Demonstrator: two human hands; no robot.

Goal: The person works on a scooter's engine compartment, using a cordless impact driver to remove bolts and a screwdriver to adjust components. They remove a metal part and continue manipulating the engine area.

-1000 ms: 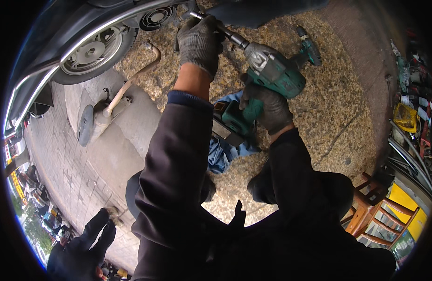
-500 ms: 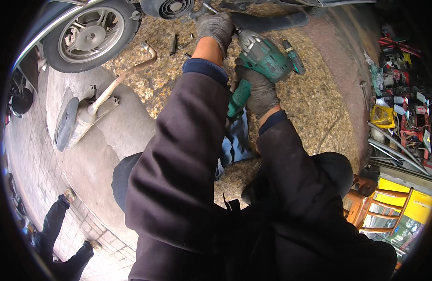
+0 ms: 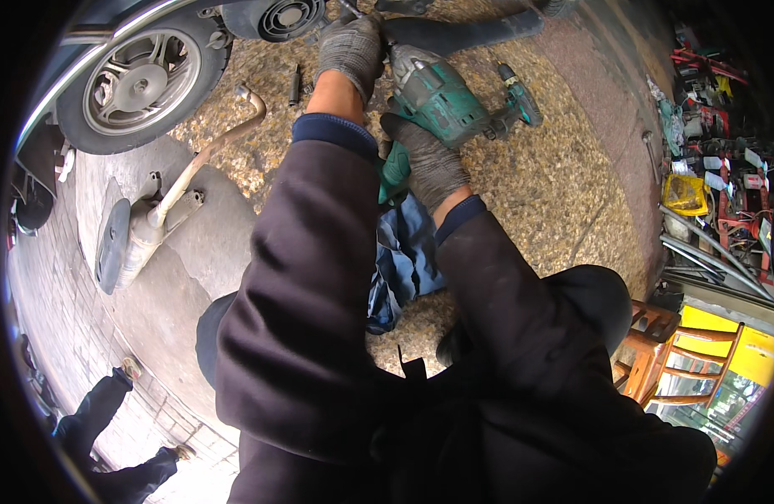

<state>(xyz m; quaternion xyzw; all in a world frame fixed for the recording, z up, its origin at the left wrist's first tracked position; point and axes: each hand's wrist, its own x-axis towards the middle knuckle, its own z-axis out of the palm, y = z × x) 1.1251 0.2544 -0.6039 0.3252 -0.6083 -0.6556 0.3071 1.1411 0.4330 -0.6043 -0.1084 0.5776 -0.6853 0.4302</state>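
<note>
Both my hands wear grey knit gloves. My left hand [image 3: 349, 55] is closed around a slim metal socket bar [image 3: 350, 10] at the underside of the vehicle, beside a round slotted cover [image 3: 282, 18]. A green and grey impact wrench [image 3: 437, 101] lies in line behind it, and my right hand [image 3: 425, 160] is wrapped round that tool's handle. The join between bar and wrench is mostly hidden by my left hand. Crumpled blue cloth [image 3: 404, 256] lies below the wrench. A smaller green drill [image 3: 521, 97] rests to its right, and a dark cylindrical piece [image 3: 295, 84] to the left.
A spoked-rim wheel [image 3: 139, 88] is at upper left, with a detached exhaust and muffler [image 3: 139, 235] below it. Cluttered parts and tools [image 3: 723, 168] line the right, above a wooden chair [image 3: 651, 344]. Another person's legs [image 3: 97, 424] show at lower left, on the pavers.
The view has shifted, showing more of the wheel. My hands and the wrench have moved slightly, with the wrench tilted more steeply than a second ago. The other person's legs have moved.
</note>
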